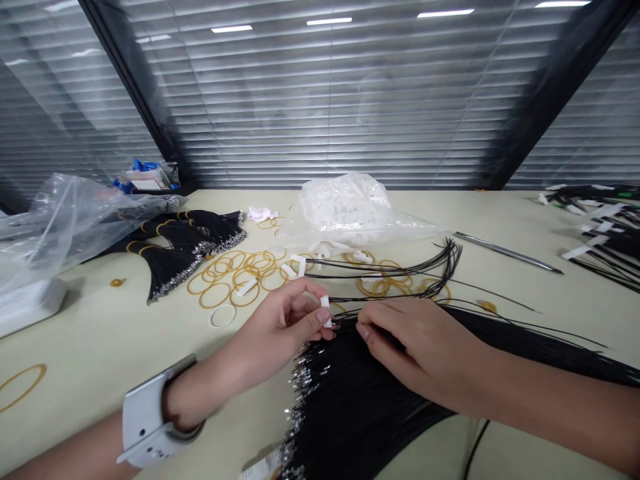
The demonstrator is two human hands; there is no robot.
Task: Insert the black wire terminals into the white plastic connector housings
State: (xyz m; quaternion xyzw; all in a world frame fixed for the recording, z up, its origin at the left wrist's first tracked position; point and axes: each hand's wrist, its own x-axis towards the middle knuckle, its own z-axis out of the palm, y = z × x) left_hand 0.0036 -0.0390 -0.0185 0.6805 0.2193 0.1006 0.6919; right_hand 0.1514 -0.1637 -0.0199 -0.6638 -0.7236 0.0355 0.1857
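My left hand (300,313) pinches a small white connector housing (325,311) between thumb and fingers, near the middle of the table. Close to its right, my right hand (415,340) has its thumb and forefinger pressed together above the black wires; whether a wire sits between them is too small to make out. Under both hands spreads a thick bundle of black wires (360,407) with silvery metal terminals (299,393) along its left end. Just beyond, several thin black wires (380,270) run into white connectors (301,265) and curve together on the right.
Yellow rubber bands (215,293) lie scattered behind my left hand. A clear bag of white parts (345,200) stands at the back. Tied black wire bundles (185,247) and a plastic bag (65,213) are left; a metal tool (507,253) and finished-looking harnesses (605,227) are right.
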